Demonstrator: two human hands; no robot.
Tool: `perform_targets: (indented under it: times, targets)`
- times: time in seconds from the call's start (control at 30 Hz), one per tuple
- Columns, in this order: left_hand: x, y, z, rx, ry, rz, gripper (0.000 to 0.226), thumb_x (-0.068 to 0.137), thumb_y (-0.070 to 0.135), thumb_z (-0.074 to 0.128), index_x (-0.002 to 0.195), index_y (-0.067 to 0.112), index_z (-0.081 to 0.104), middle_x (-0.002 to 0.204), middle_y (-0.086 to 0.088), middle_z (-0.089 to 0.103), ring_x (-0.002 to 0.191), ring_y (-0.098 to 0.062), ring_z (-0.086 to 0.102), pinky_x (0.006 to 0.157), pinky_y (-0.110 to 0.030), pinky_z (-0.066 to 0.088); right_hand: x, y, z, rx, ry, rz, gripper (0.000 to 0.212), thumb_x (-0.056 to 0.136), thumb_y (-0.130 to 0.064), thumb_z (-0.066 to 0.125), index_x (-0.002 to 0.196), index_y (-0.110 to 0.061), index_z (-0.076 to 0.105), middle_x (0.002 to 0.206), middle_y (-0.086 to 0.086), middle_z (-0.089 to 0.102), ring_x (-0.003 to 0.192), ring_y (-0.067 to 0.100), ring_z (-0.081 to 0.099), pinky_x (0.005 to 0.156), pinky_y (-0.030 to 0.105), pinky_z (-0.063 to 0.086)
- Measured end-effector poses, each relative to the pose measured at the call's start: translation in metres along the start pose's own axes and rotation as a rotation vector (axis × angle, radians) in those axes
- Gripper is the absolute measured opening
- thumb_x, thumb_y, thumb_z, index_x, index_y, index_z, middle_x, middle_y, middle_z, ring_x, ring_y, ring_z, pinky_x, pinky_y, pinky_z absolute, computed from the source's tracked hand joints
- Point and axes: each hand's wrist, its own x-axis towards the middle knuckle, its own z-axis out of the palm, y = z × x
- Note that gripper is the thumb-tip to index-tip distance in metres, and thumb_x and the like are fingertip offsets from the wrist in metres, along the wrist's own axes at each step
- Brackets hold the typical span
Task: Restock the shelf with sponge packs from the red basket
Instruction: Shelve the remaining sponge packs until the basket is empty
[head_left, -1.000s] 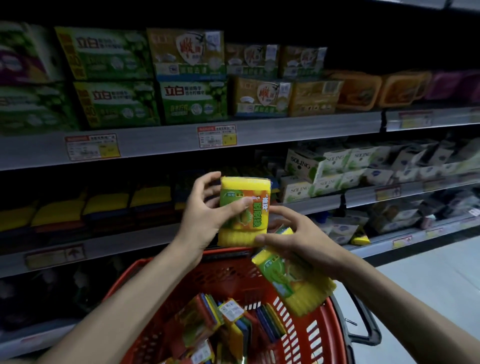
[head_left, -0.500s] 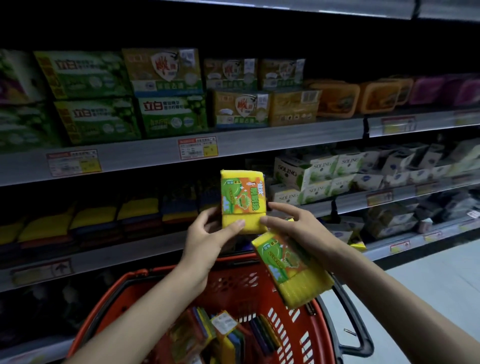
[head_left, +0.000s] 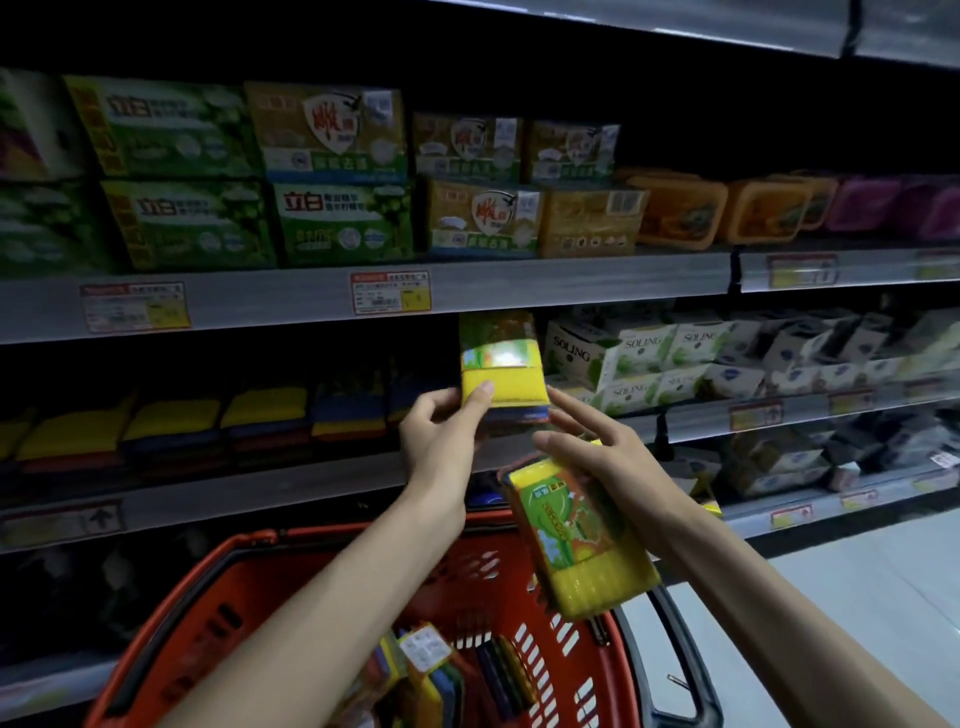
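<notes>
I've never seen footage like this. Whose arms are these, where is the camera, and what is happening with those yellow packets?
There is no machine here. These are a person's two bare arms, filmed by one wide camera worn on their head, looking forward and down. The left hand grips a yellow sponge pack, raised in front of the shelf, between stacked sponges and white boxes. The right hand holds a second pack lower down, with its fingers stretched toward the first. Below both is a red basket with more packs inside.
</notes>
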Motion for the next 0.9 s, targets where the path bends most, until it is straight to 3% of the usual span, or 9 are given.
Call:
perform_targets:
  times: [0.1, 0.2, 0.3, 0.4, 0.5, 0.63, 0.73, 0.8, 0.9]
  targets:
    - [0.001, 0.006, 0.002, 0.007, -0.086, 0.009, 0.021, 0.099, 0.012, 0.059, 0.118, 0.016, 0.068, 0.111, -0.001, 0.071, 0.099, -0.009, 0.067, 0.084, -0.028, 0.056, 0.012, 0.004, 0.001, 0.050, 0.022, -0.016, 0.057, 0.085, -0.021, 0.081, 0.130, -0.050, 0.061, 0.132, -0.015, 0.065, 0.113, 0.009, 0.070, 0.096, 0.039, 0.059]
    - [0.005, 0.009, 0.001, 0.117, -0.141, 0.047, 0.051, 0.095, -0.003, 0.045, 0.137, 0.019, 0.062, 0.120, 0.005, 0.068, 0.106, -0.010, 0.063, 0.099, -0.035, 0.054, 0.022, 0.002, 0.002, 0.071, 0.051, -0.042, 0.060, 0.091, -0.014, 0.074, 0.138, -0.045, 0.055, 0.120, -0.025, 0.065, 0.104, 0.003, 0.072, 0.089, 0.032, 0.060]
    - [0.009, 0.010, 0.001, 0.200, -0.152, 0.071, 0.062, 0.093, -0.011, 0.039, 0.147, 0.018, 0.052, 0.134, 0.006, 0.057, 0.121, -0.012, 0.054, 0.108, -0.037, 0.048, 0.034, 0.000, 0.004, 0.066, 0.038, -0.045, 0.067, 0.090, -0.016, 0.074, 0.146, -0.042, 0.049, 0.118, -0.026, 0.066, 0.105, 0.002, 0.072, 0.090, 0.031, 0.059]
    - [0.016, 0.008, 0.001, 0.276, -0.161, 0.096, 0.068, 0.093, -0.016, 0.035, 0.151, 0.018, 0.045, 0.147, 0.002, 0.052, 0.118, -0.009, 0.052, 0.097, -0.027, 0.052, 0.040, 0.001, 0.007, 0.042, 0.032, -0.037, 0.067, 0.092, -0.013, 0.072, 0.143, -0.047, 0.044, 0.107, -0.035, 0.069, 0.100, 0.000, 0.071, 0.092, 0.032, 0.058]
    - [0.023, 0.005, 0.000, 0.316, -0.146, 0.103, 0.072, 0.092, -0.017, 0.032, 0.152, 0.020, 0.044, 0.149, 0.002, 0.050, 0.105, -0.014, 0.063, 0.078, -0.025, 0.048, 0.045, 0.002, 0.010, -0.034, 0.058, -0.002, 0.091, 0.079, -0.029, 0.081, 0.156, -0.041, 0.034, 0.148, -0.009, 0.049, 0.133, 0.011, 0.055, 0.109, 0.045, 0.050]
    - [0.027, 0.006, -0.002, 0.336, -0.123, 0.088, 0.068, 0.096, -0.014, 0.037, 0.155, 0.019, 0.038, 0.153, 0.000, 0.045, 0.112, -0.016, 0.064, 0.094, -0.037, 0.052, 0.052, 0.004, 0.013, -0.098, 0.044, -0.023, 0.096, 0.079, -0.031, 0.082, 0.159, -0.033, 0.030, 0.160, 0.005, 0.040, 0.137, 0.009, 0.045, 0.111, 0.040, 0.046]
    - [0.033, 0.004, 0.000, 0.330, -0.118, 0.055, 0.070, 0.095, -0.015, 0.037, 0.155, 0.020, 0.037, 0.144, -0.001, 0.052, 0.101, -0.014, 0.066, 0.076, -0.033, 0.058, 0.059, 0.007, 0.012, -0.083, 0.034, -0.050, 0.067, 0.088, -0.019, 0.078, 0.148, -0.023, 0.049, 0.132, -0.011, 0.060, 0.112, -0.001, 0.062, 0.093, 0.025, 0.053]
    - [0.036, 0.003, 0.002, 0.327, -0.131, 0.038, 0.071, 0.095, -0.015, 0.038, 0.155, 0.022, 0.037, 0.126, 0.006, 0.056, 0.093, -0.013, 0.066, 0.060, -0.026, 0.052, 0.059, 0.003, 0.015, -0.127, 0.041, -0.047, 0.048, 0.085, -0.023, 0.078, 0.130, -0.024, 0.059, 0.120, -0.008, 0.070, 0.101, 0.006, 0.070, 0.088, 0.030, 0.057]
    - [0.038, 0.004, 0.002, 0.351, -0.114, 0.013, 0.068, 0.097, -0.011, 0.041, 0.157, 0.021, 0.033, 0.109, 0.006, 0.059, 0.088, -0.013, 0.065, 0.057, -0.023, 0.049, 0.063, 0.004, 0.017, -0.171, 0.065, -0.057, 0.084, 0.069, -0.048, 0.081, 0.145, -0.032, 0.051, 0.143, -0.001, 0.060, 0.124, 0.017, 0.063, 0.105, 0.049, 0.052]
